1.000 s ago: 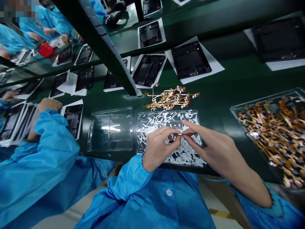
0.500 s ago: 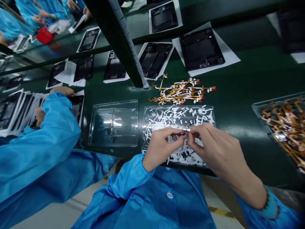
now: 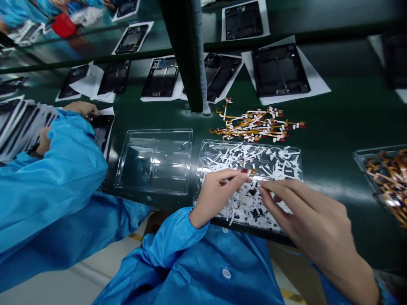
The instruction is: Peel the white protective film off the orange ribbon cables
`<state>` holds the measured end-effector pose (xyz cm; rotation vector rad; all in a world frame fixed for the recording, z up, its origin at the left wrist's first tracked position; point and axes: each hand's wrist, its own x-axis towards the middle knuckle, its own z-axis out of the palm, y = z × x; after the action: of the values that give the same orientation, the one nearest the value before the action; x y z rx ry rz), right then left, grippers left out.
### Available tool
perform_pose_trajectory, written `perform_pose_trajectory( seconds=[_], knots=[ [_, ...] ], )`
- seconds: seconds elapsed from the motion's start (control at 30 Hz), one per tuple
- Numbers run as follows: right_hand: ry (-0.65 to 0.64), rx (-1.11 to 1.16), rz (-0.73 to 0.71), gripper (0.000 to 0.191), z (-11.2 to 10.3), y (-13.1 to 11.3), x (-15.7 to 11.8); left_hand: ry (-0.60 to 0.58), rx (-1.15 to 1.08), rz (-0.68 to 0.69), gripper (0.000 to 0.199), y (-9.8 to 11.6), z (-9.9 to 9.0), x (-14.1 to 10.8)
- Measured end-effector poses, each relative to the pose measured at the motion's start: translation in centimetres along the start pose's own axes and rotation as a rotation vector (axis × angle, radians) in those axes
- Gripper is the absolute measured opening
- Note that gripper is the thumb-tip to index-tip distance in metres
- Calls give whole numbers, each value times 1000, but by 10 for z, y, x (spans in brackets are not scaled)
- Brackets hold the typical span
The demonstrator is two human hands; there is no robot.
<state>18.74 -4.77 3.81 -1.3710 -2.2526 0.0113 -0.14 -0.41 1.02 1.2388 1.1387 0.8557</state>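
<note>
My left hand (image 3: 219,190) pinches a small flex cable (image 3: 249,171) between thumb and forefinger; its red and orange-brown end sticks out past the fingertips. Just to the right, my right hand (image 3: 305,212) has thumb and forefinger pressed together, with a tiny white speck at the tips that is too small to name. Both hands are over a clear plastic tray (image 3: 300,159) strewn with white paper-like strips. Behind that tray lies a loose pile of orange flex cables (image 3: 254,123) with white pieces on them.
A clear compartment tray (image 3: 154,163) stands left of the strips; another, heaped with flex cables (image 3: 389,178), is at the right. Black device frames (image 3: 280,70) on white sheets line the back. A green post (image 3: 184,55) rises mid-bench. A co-worker's blue sleeve (image 3: 70,148) reaches in from the left.
My right hand has drawn away from my left, to the right. The flex cable's red end now shows at my left fingertips. The whole view has shifted a little.
</note>
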Motion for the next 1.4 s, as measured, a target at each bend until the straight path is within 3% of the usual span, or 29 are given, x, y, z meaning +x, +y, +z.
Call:
perform_pose_trajectory(
  seconds=[0.17,0.33,0.47,0.63,0.8,0.93,0.97,1.03,1.17,1.2,1.3,1.4],
  knots=[
    [37,-252,-184,26,8,-4,7,25,-112,37,23,-5,-1,-2],
    [37,-392,-219,21,20,-7,15,6,-100,55,18,-5,-2,-5],
    [30,-334,-104,3,26,-8,20,55,-32,94,15,-3,-4,-9],
    [34,-79,120,5,30,-8,26,67,69,144,15,-4,-4,-10],
    [-5,72,191,4,12,4,25,11,185,155,14,6,-17,-10],
    [-242,94,185,34,-6,34,13,-8,283,173,17,28,-66,-20],
    [-303,82,180,42,-8,43,9,56,317,157,20,31,-84,-23],
    [-383,85,178,48,-9,61,6,301,389,91,22,29,-124,-28],
    [-382,78,189,34,1,89,23,680,559,-29,17,-1,-200,-27],
    [-370,51,186,32,6,95,33,701,596,-38,17,-10,-213,-25],
    [-368,-42,182,33,25,109,70,751,850,27,21,-32,-239,-21],
    [-406,-101,169,39,47,120,105,860,1064,59,33,-41,-246,-22]
  ],
)
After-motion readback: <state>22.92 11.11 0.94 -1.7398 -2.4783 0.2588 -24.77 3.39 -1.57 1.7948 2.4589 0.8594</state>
